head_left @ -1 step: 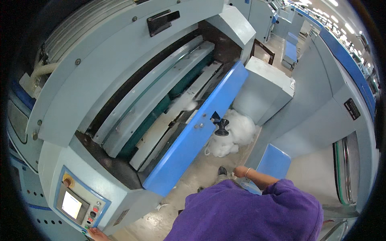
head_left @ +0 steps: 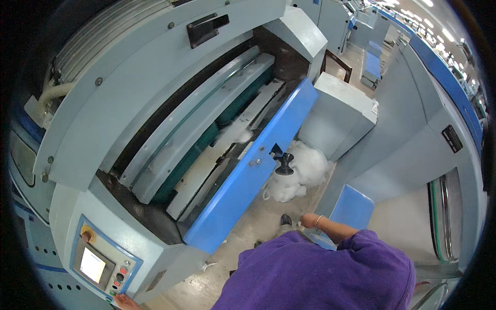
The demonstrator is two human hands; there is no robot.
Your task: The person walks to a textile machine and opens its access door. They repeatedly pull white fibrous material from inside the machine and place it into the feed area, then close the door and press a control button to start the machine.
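Note:
At the lower left edge, my left hand (head_left: pixel 125 301) reaches to the bottom of a control panel (head_left: pixel 133 257) on a grey machine. Its stretched-out fingertips are at a green button (head_left: pixel 109 299); whether they press it I cannot tell. The panel carries a lit screen (head_left: pixel 92 265), a yellowish knob (head_left: pixel 88 236) and several small buttons. My right hand (head_left: pixel 309 221), with a bracelet at the wrist, hangs low before my purple-clad torso. Its fingers look curled, with a small pale bit at their tips too small to name.
The grey machine (head_left: pixel 77 134) stands open at its front, showing long metal bars (head_left: pixel 206 126). A blue cover (head_left: pixel 248 170) with a black knob (head_left: pixel 284 164) runs along it. White fluffy fibre (head_left: pixel 305 170) lies heaped on the floor. Grey cabinets (head_left: pixel 408 129) and a blue panel (head_left: pixel 351 206) stand right.

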